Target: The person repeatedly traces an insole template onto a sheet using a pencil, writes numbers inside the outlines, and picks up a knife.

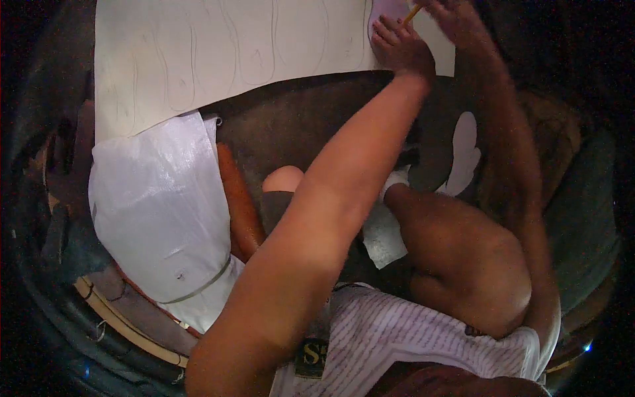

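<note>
A large white sheet (218, 59) spans the top of the view, with several long sole-shaped outlines drawn on it. My left hand (403, 49) presses flat near the sheet's right end, fingers spread over a pale purple template (383, 10) that lies on it. The template's upper part is cut off by the frame edge. Beside it, my right hand (456, 23) grips a yellow pencil (411, 14), its tip close to the template's edge and my left fingers. Part of my right hand is cut off at the top.
White sole-shaped pieces (464, 149) lie on the dark floor to the right. White shiny cloth or plastic (159, 205) covers my left thigh. A rounded peach-coloured object (283, 178) sits partly behind my left arm. My bent right leg (463, 258) occupies the lower right.
</note>
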`<action>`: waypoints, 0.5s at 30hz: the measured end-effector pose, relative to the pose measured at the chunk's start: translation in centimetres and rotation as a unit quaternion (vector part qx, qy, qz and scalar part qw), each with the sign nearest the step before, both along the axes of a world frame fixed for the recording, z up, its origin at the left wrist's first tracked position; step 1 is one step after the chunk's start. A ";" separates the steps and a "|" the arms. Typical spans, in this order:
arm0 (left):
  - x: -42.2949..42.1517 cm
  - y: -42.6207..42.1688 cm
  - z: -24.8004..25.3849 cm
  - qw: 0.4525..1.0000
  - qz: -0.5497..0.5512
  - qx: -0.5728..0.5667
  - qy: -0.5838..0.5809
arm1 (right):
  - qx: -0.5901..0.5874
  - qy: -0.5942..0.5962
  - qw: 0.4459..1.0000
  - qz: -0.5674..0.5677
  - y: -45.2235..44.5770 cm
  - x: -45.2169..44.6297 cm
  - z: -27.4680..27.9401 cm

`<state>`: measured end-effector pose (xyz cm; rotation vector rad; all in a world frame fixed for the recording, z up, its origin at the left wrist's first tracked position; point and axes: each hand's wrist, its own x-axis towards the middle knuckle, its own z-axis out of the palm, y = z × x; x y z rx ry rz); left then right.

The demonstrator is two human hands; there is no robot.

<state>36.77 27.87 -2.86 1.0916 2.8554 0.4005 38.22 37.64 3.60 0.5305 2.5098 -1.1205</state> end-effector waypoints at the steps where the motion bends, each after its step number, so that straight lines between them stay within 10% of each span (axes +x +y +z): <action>1: -1.1 0.0 1.1 0.992 -0.104 -0.070 -0.017 | 0.011 0.002 1.000 -0.014 -0.1 0.7 0.1; 7: -7.8 -2.1 0.8 0.944 -0.261 -0.058 -0.196 | 0.088 -0.001 0.992 -0.091 -2.4 5.0 1.4; 15: -11.0 -4.1 4.5 0.892 -0.430 -0.038 -0.136 | 0.140 -0.063 0.978 -0.138 -4.9 7.0 2.0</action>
